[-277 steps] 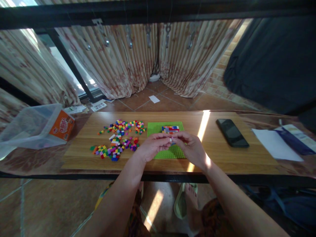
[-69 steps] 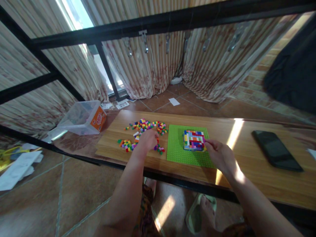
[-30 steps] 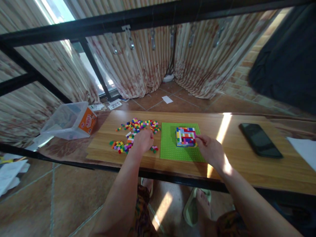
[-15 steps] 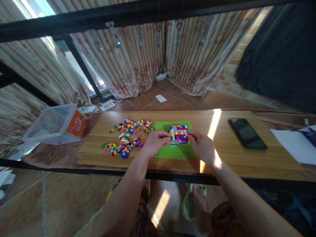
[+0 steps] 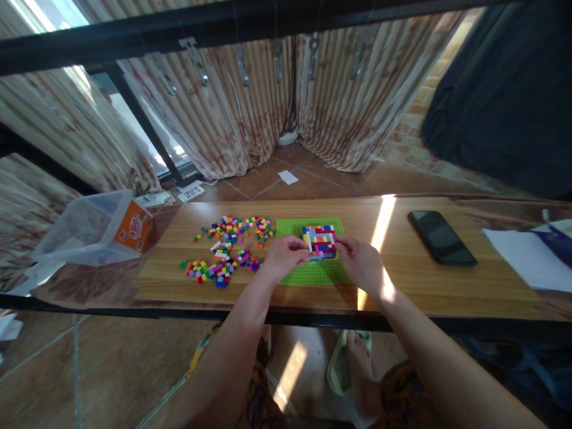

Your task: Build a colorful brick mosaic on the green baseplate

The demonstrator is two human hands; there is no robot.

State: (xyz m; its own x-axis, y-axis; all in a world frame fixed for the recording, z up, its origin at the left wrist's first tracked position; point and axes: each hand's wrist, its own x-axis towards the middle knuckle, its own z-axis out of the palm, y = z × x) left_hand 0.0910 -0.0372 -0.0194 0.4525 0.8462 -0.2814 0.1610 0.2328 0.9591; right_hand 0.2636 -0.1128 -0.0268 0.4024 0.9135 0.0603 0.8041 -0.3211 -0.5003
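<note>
A rectangular structure of multicoloured toy building bricks (image 5: pixel 319 243) sits on a green studded baseplate (image 5: pixel 290 277) in the middle of the wooden table. At its left front corner is my left hand (image 5: pixel 286 257), thumb and fingers closed against the bricks. My right hand (image 5: pixel 358 258) is closed at the opposite side, its fingertips touching the right edge. Whether a small loose brick is hidden between any fingertips cannot be made out. White, red, blue and yellow bricks show on the top of the structure.
Loose bricks (image 5: pixel 218 271) lie scattered left of the baseplate. A clear plastic box (image 5: pixel 84 229) with an orange label stands beyond the table's left end. To the right lie a black phone (image 5: pixel 442 237) and white paper (image 5: pixel 522 256). Sunlight crosses the wooden table (image 5: pixel 397 286).
The view has shifted slightly. My left hand has moved a little right against the structure's corner. My right hand stays at the right edge.
</note>
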